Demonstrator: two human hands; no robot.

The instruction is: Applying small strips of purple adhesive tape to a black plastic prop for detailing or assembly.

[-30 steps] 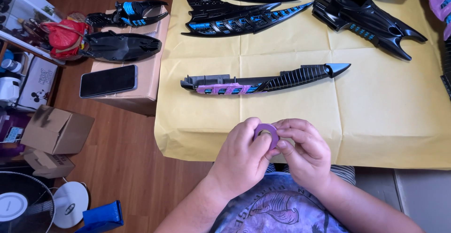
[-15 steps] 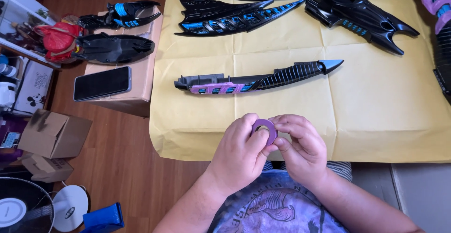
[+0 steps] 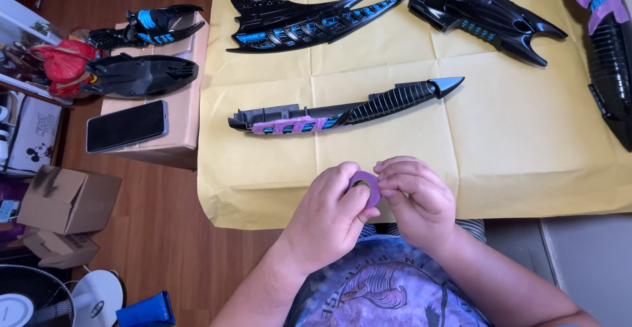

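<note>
Barely shifted — both hands hold their place over the yellow paper's (image 3: 276,195) near edge.
Left hand (image 3: 326,218) and right hand (image 3: 415,198) pinch the purple tape roll (image 3: 365,187) between them — fingers hide most of it; black finned part (image 3: 342,111) lies beyond.

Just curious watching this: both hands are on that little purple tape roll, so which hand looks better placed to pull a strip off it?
Probably the right hand. Its fingertips pinch at the edge of the purple tape roll, while the left hand cradles the roll from below, steadying it.
</note>
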